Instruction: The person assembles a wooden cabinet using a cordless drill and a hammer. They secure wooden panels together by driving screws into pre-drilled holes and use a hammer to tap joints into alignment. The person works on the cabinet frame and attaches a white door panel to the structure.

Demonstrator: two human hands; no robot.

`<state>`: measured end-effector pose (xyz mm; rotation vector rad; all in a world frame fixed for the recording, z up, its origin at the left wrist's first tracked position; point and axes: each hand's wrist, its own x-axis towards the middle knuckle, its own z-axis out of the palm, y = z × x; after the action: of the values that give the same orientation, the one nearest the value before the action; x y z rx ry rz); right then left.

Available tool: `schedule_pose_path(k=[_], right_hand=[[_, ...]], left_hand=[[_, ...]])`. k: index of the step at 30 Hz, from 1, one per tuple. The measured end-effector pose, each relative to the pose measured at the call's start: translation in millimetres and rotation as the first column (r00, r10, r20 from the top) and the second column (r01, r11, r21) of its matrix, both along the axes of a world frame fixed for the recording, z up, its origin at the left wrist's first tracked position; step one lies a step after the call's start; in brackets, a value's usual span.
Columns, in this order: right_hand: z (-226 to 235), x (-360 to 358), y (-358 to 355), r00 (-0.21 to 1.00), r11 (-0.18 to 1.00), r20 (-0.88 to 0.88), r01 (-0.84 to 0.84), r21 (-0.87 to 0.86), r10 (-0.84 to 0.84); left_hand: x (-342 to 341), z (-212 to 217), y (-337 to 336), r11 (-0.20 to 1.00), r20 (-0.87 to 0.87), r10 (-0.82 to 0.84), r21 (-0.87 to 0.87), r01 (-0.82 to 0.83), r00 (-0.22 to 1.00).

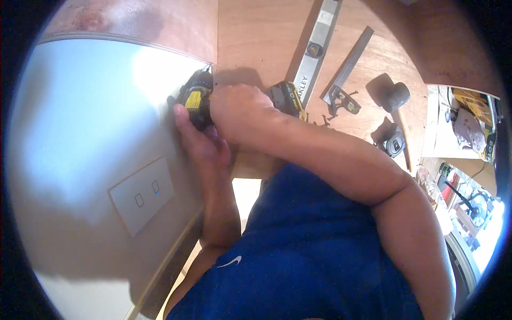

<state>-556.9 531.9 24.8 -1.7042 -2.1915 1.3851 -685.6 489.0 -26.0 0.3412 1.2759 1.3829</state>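
Observation:
A black and yellow cordless drill [194, 101] is held between both my hands at the left-hand corner of the wooden surface. My right hand [240, 112] is wrapped round its handle, with the battery [285, 98] sticking out to the right. From below, my left hand [200, 141] cups the drill's body, thumb up along its side. The bit points away from me, where the white panel [80, 133] meets the wooden board [176, 24]. Whether the tip touches a screw is too small to tell.
On the wooden surface [256, 37] lie a spirit level [322, 32], a combination square [349, 69], several loose screws [325, 121], a mallet [394, 96] and a tape measure [393, 140]. The white panel bears a switch plate [144, 194]. Cluttered tools [474, 205] stand at far right.

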Motion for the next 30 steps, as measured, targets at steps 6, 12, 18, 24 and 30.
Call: schedule_pose_path(k=[6,12,18,24,30], right_hand=[[-3.7,-1.4,-1.4,1.000,0.998,-0.020,0.016,0.058,-0.015],[-6.7,-4.6,-1.6,0.999,0.998,-0.025,0.040,0.047,-0.039],[-0.4,-2.1,-3.7,0.997,0.998,-0.032,0.067,0.018,-0.067],[-7.5,-4.8,-5.9,0.998,0.997,-0.023,0.066,0.047,-0.065],[-2.1,-2.8,-4.3,1.000,0.999,0.004,0.027,0.028,-0.027]], left_hand=[[0.3,-0.3,0.3,1.000,0.033,-0.003,0.015,0.002,0.999],[-4.6,-6.4,0.7,1.000,0.019,0.016,0.019,-0.016,1.000],[1.8,4.6,-3.4,0.999,0.150,-0.002,0.043,-0.004,0.989],[11.2,14.7,-4.5,0.999,0.153,0.037,-0.028,-0.033,0.987],[5.4,7.0,-1.9,0.999,0.103,0.024,-0.042,-0.020,0.994]])
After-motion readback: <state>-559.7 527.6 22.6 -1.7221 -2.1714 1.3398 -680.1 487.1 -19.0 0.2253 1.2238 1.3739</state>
